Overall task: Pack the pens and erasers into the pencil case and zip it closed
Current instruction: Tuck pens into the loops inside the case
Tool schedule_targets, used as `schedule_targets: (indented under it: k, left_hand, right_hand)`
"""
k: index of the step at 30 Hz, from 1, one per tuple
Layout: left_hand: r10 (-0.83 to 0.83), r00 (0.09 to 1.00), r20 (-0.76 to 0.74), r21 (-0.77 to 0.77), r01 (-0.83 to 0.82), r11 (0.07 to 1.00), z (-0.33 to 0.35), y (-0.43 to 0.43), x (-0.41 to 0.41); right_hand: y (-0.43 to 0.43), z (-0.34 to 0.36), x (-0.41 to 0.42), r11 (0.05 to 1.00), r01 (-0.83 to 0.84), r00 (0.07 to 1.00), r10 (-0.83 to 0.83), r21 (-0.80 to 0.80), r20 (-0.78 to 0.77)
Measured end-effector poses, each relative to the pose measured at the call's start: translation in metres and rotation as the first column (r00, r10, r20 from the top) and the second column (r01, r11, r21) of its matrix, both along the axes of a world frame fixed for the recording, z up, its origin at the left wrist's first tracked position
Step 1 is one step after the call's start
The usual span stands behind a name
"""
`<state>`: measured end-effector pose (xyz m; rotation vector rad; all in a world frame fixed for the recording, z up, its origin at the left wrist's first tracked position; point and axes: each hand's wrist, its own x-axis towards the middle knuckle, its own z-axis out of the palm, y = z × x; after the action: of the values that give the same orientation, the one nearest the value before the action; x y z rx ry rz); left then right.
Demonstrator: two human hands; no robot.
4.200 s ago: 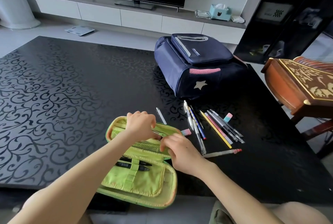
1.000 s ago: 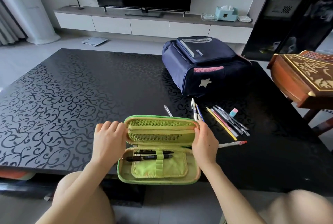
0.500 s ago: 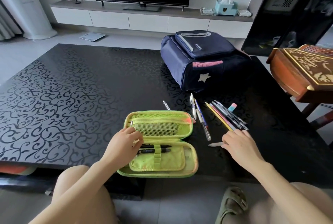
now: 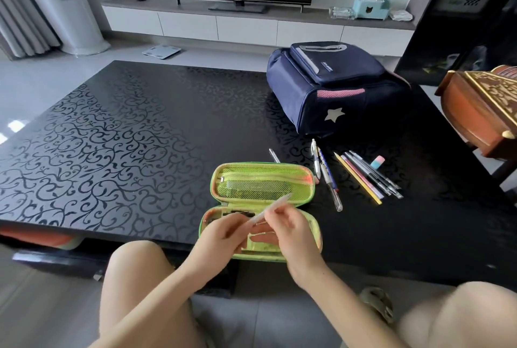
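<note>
The green pencil case (image 4: 263, 181) lies open at the table's near edge, its mesh lid flat on the far side. Over its lower half my right hand (image 4: 291, 231) pinches a pale clear pen (image 4: 275, 204) that points up and to the right. My left hand (image 4: 223, 235) rests on the lower half with its fingertips at the pen's near end, covering the pens strapped inside. To the right of the case lie several loose pens and pencils (image 4: 361, 177), with a pink and blue eraser (image 4: 377, 162) beyond them. Another pen (image 4: 274, 155) lies just behind the lid.
A navy backpack (image 4: 333, 90) lies on the black patterned table (image 4: 126, 135) behind the pens. A carved wooden instrument (image 4: 484, 112) juts in at the right edge. My bare knees sit below the table's near edge.
My right hand has picked the pale pen up from the table right of the case and carried it over the lower half. My left hand has shifted right to meet it.
</note>
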<state>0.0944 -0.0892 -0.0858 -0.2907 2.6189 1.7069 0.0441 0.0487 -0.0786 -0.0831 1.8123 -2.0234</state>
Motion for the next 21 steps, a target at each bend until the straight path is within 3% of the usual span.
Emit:
schedule_targets:
  k: [2,4,5,7,11,17,21]
  left_hand:
    - [0.036,0.998,-0.049,-0.203,-0.045,0.978,-0.010,-0.020,0.010]
    - [0.035,0.989,-0.144,-0.391,-0.089,0.916,-0.019,-0.045,0.019]
    - [0.010,0.983,-0.183,-0.485,-0.099,0.869,-0.025,-0.057,0.022]
    - [-0.054,0.973,-0.222,-0.606,-0.094,0.790,-0.034,-0.075,0.025]
    - [-0.141,0.964,-0.226,-0.697,-0.059,0.714,-0.036,-0.080,0.016]
    - [-0.336,0.904,-0.263,-0.739,0.035,0.673,-0.036,-0.060,-0.015]
    - [-0.465,0.870,-0.162,-0.835,0.130,0.535,-0.038,-0.064,-0.028]
  right_hand:
    - [0.010,-0.013,-0.004,0.972,0.037,0.986,0.002,0.232,-0.165]
    - [0.027,-0.032,-0.012,0.820,0.151,0.915,0.096,0.553,-0.392]
    - [0.035,-0.041,-0.016,0.743,0.216,0.867,0.152,0.633,-0.474]
    - [0.045,-0.055,-0.021,0.680,0.289,0.774,0.248,0.674,-0.583]
    - [0.045,-0.066,-0.023,0.631,0.353,0.646,0.370,0.691,-0.668]
    - [0.037,-0.077,-0.026,0.623,0.394,0.576,0.404,0.675,-0.710]
    - [0.035,-0.076,-0.027,0.633,0.392,0.547,0.423,0.667,-0.722]
